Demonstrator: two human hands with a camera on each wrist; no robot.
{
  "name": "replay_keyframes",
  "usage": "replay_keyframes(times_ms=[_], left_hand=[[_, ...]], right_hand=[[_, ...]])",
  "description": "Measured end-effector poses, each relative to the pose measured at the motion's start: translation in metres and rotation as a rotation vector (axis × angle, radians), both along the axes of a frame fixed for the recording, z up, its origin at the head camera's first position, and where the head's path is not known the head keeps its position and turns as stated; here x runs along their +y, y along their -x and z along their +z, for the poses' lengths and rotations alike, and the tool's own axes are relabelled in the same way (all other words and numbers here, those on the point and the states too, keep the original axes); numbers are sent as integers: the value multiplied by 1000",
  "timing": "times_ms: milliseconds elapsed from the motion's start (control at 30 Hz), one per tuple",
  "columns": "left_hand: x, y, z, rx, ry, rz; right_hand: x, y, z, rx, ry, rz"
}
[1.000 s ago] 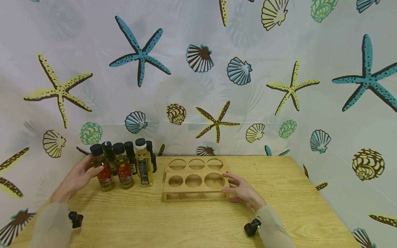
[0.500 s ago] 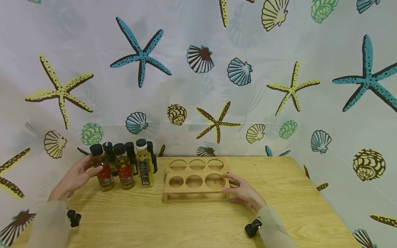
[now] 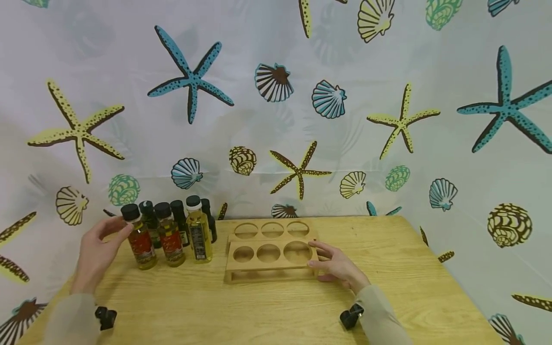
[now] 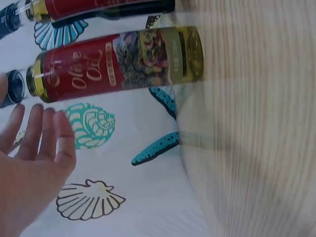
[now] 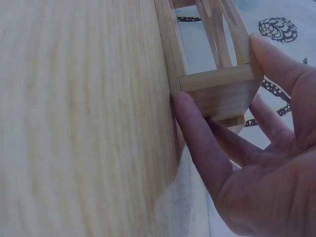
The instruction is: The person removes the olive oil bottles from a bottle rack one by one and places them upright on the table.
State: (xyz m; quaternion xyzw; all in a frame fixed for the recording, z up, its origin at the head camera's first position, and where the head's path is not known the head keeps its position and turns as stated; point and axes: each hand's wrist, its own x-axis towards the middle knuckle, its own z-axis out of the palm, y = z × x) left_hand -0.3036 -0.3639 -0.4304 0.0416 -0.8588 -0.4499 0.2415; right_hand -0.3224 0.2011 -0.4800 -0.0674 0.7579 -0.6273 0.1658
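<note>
My left hand (image 3: 98, 251) is at the leftmost olive oil bottle (image 3: 141, 244), which has a black cap and red label. In the left wrist view its slightly bent fingers (image 4: 61, 133) lie just beside the dark cap (image 4: 14, 89), and the thumb tip overlaps the cap at the frame's edge. My right hand (image 3: 338, 268) holds the right end of a two-tier wooden bottle rack (image 3: 272, 264). In the right wrist view the thumb and fingers (image 5: 197, 133) span the rack's end panel (image 5: 224, 94). The round holes in both tiers hold nothing.
Beside the leftmost bottle stand a second red-label bottle (image 3: 171, 242), a clear yellow oil bottle (image 3: 199, 237) and several darker bottles (image 3: 150, 223) behind. All are on a wooden table (image 3: 241, 314). A shell-and-starfish patterned cloth (image 3: 258, 124) hangs behind.
My left hand has moved from around the leftmost bottle's label up to its cap. The right hand and the rack stay where they were; the head view has shifted slightly.
</note>
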Motion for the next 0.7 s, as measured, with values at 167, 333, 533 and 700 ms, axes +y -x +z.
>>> replay_keyframes(times_ms=[167, 333, 533, 700], left_hand=[[15, -4, 1, 93, -124, 199], [32, -7, 1, 121, -261, 264], [50, -9, 2, 122, -349, 239], [66, -11, 3, 69, -364, 204]], right_hand=[[-3, 0, -1, -8, 6, 8], [-1, -3, -2, -10, 9, 11], [1, -7, 0, 16, 5, 19], [4, -11, -1, 20, 1, 12]])
